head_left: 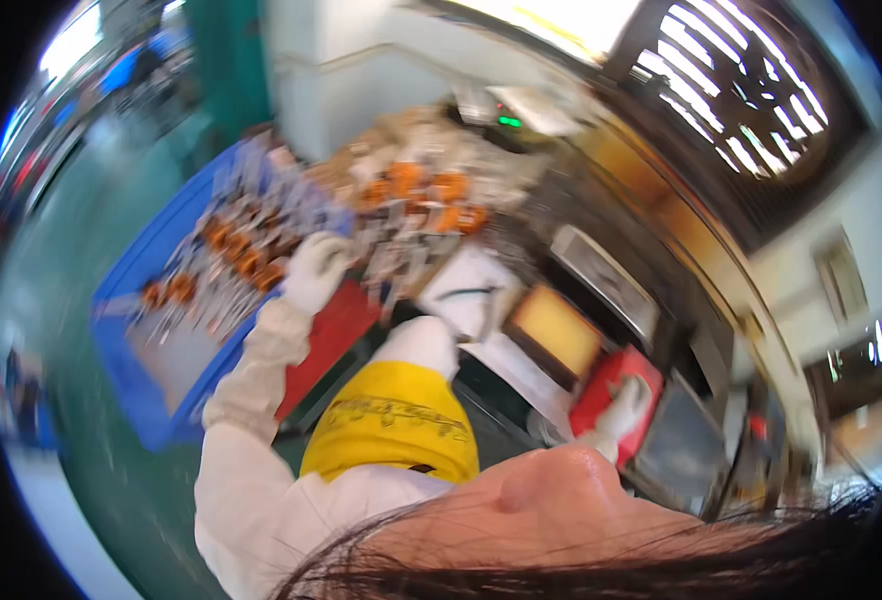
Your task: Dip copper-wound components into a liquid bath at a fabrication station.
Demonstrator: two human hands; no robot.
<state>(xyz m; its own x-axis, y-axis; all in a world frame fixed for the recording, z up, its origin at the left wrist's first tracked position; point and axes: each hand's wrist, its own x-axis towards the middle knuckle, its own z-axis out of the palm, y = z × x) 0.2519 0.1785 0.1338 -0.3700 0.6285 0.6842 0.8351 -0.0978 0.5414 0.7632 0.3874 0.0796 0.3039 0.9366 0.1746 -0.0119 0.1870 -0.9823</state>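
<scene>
My left hand (318, 272), in a white glove, is beside the right rim of a blue crate (131, 375). Motion smears its fingers, so whether they hold anything is unclear. Inside the crate lie many small parts with copper-orange coils (226, 245) and pale wires or pins. My right hand (629, 408), also gloved in white, reaches over a red tray (591, 390) at the right. Its fingers look bent together, and what is between them, if anything, cannot be made out.
More orange-coiled parts (431, 195) are heaped on the bench, near a device with a green-lit display (509, 121). A yellow block in a dark frame (556, 335) and a grey tray (601, 280) stand by the red tray. A red panel (331, 345) is beside my left forearm. A round fan grille (741, 90) is at the upper right.
</scene>
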